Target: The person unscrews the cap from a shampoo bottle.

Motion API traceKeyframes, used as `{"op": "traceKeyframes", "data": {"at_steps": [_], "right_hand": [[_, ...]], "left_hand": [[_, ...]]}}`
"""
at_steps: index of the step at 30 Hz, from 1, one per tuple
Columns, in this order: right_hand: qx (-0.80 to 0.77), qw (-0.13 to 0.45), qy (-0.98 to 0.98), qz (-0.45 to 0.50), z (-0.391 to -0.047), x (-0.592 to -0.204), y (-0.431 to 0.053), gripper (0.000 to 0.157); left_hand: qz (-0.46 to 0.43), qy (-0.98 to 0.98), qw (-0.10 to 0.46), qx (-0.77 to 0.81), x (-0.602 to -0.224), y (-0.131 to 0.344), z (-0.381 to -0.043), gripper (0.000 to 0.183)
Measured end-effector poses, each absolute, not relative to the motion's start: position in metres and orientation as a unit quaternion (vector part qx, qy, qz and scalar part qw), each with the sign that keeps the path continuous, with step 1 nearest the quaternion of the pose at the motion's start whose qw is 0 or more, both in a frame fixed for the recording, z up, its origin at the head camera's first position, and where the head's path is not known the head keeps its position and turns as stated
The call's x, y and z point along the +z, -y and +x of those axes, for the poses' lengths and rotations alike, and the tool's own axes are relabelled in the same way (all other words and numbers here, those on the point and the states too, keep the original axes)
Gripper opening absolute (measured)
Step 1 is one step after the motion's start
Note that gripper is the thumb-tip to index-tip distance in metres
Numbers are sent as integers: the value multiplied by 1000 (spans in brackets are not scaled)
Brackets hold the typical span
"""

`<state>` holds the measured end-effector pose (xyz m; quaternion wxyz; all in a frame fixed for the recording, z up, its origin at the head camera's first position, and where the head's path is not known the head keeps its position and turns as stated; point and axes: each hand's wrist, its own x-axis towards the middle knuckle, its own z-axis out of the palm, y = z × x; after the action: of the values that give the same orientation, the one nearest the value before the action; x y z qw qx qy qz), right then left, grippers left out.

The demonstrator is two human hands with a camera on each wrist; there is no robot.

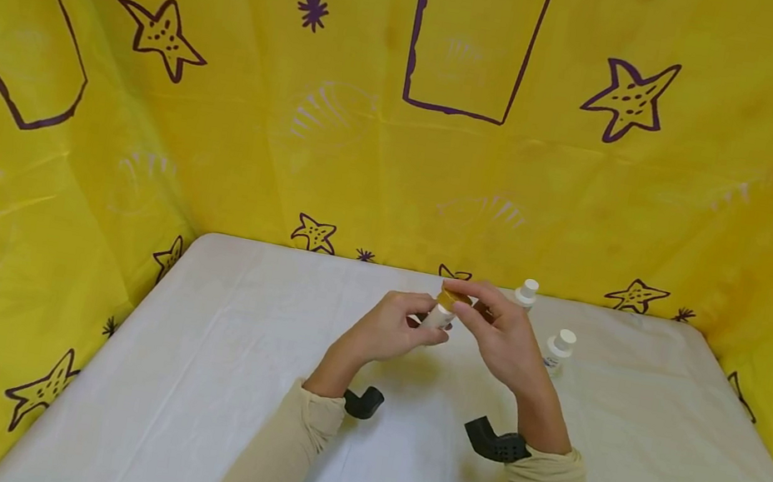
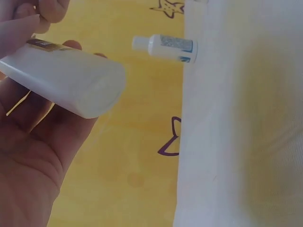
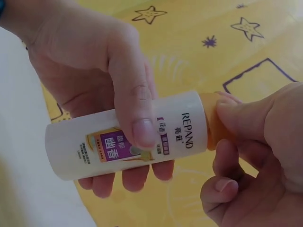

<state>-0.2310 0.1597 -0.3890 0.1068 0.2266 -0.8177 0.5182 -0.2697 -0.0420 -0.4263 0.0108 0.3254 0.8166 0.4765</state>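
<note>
A white toiletry bottle (image 3: 90, 142) with a purple label and an orange cap (image 3: 215, 120) is held up over the table. My left hand (image 1: 391, 326) grips its body, thumb across the front and fingers behind, as the right wrist view shows. With thumb and fingers my right hand (image 1: 504, 335) pinches the cap, which sits at the bottle's neck end. The bottle leans, its base toward the left hand's side. In the left wrist view the bottle's pale base (image 2: 102, 90) faces the camera, and the cap is out of sight.
Two small white-capped bottles stand on the table behind and beside the right hand: a farther bottle (image 1: 527, 293) and a nearer bottle (image 1: 558, 352). A white cloth covers the table (image 1: 225, 350). Yellow patterned fabric (image 1: 339, 158) hangs around its back and sides.
</note>
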Motion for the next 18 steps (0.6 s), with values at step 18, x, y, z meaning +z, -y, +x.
{"op": "traceKeyframes", "data": {"at_steps": [18], "right_hand": [[523,57,844,106,-228,-385,-157,39]], "left_hand": [[313,-824,34,471,-428,46,-272,16]]}}
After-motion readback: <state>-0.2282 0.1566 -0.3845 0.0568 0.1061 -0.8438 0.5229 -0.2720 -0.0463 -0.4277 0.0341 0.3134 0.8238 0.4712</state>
